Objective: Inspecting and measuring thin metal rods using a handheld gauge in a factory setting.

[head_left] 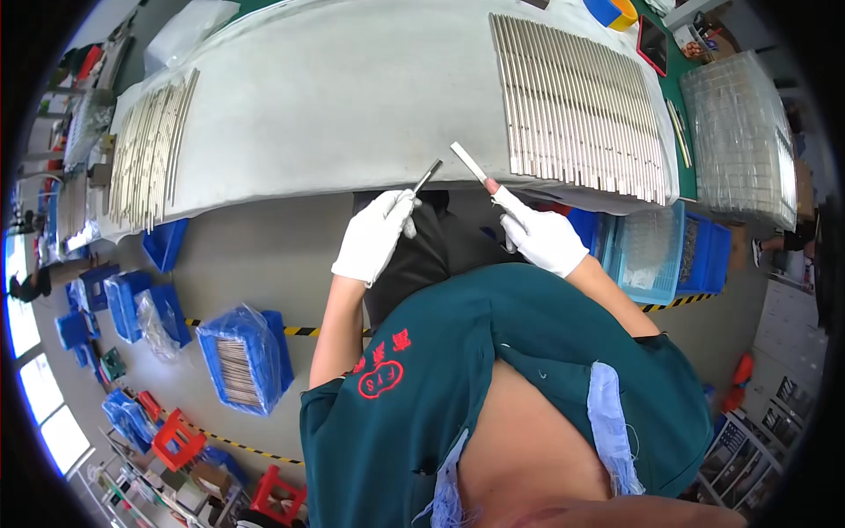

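Left hand [377, 236]: gloved fingers clenched on a thin dark strip [429, 175].
Right hand [539, 235]: fingertips pinch a white strip [467, 162].
Metal rods [576, 106]: beyond the right fingers.

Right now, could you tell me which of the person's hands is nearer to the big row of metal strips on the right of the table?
Right. The right hand is just below the row's near-left corner; the left hand is further left, apart from it.

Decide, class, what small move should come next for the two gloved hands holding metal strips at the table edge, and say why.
Probably carry the right hand's strip up to the neat row of strips just above it. Both hands hold a strip clear of the table; the left hand's strip could follow.
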`<state>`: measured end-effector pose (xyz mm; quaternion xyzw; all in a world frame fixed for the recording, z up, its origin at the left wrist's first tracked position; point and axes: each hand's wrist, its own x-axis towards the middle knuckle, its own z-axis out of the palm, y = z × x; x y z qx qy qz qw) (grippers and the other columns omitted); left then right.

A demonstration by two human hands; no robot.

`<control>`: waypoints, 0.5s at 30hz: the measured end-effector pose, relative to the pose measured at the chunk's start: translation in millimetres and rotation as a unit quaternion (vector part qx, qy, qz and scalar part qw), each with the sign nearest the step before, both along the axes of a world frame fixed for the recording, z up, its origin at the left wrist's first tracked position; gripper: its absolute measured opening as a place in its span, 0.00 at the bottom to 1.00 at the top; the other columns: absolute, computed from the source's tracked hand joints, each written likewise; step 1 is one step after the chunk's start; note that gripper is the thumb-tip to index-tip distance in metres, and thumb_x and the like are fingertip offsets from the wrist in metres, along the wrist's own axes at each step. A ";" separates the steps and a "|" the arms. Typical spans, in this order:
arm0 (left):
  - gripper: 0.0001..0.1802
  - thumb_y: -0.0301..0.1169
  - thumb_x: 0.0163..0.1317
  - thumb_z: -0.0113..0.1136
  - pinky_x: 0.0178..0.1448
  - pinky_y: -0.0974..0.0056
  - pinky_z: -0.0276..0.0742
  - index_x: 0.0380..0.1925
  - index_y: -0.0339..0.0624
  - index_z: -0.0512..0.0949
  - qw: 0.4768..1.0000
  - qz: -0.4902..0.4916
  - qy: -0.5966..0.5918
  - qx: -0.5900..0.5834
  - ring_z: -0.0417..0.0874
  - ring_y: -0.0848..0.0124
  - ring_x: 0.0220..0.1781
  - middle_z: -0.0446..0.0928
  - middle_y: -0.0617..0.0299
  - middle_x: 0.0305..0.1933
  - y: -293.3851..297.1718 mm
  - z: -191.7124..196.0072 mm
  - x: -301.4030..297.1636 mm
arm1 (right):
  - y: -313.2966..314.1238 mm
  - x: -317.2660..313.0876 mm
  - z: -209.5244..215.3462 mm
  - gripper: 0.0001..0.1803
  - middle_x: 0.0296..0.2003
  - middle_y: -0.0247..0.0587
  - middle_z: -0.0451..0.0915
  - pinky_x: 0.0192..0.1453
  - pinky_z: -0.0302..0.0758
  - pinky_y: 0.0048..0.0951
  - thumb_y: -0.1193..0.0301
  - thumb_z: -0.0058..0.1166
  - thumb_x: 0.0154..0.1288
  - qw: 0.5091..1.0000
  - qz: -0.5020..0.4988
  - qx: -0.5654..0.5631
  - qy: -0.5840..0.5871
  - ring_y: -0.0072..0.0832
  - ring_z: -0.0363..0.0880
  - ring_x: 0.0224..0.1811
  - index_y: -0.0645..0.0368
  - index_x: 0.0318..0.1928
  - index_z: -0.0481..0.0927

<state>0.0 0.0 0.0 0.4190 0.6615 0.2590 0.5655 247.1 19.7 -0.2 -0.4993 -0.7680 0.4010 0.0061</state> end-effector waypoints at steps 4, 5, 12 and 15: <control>0.14 0.32 0.63 0.52 0.29 0.74 0.65 0.44 0.34 0.76 0.998 0.048 -0.021 0.016 0.67 0.80 0.20 0.72 0.65 0.19 1.0 2.7 4.6 | -4.5 3.5 -10.7 0.29 0.15 0.38 0.73 0.20 0.70 0.35 0.65 0.42 0.65 0.987 0.040 0.148 -0.041 0.36 0.73 0.13 0.36 0.66 0.55; 0.14 0.32 0.63 0.52 0.29 0.74 0.64 0.45 0.35 0.76 0.998 0.047 -0.035 0.005 0.67 0.81 0.20 0.71 0.66 0.19 2.6 0.6 2.0 | -4.6 0.2 -10.3 0.29 0.14 0.39 0.72 0.19 0.70 0.33 0.66 0.44 0.64 0.986 0.040 0.163 -0.022 0.36 0.72 0.13 0.35 0.66 0.57; 0.15 0.34 0.63 0.53 0.40 0.72 0.72 0.48 0.41 0.75 0.968 -0.059 0.176 0.169 0.79 0.73 0.31 0.81 0.58 0.34 -1.1 -12.1 -2.2 | 7.6 -18.4 1.7 0.25 0.14 0.43 0.73 0.18 0.68 0.38 0.63 0.40 0.66 0.978 0.095 0.169 -0.071 0.40 0.72 0.13 0.30 0.64 0.58; 0.16 0.36 0.62 0.53 0.47 0.70 0.72 0.48 0.44 0.75 0.971 -0.071 0.189 0.126 0.82 0.67 0.41 0.80 0.56 0.41 0.7 -2.4 0.2 | 9.8 -27.2 -1.7 0.25 0.13 0.43 0.71 0.17 0.67 0.39 0.63 0.39 0.67 0.980 0.082 0.175 -0.045 0.40 0.70 0.11 0.29 0.64 0.58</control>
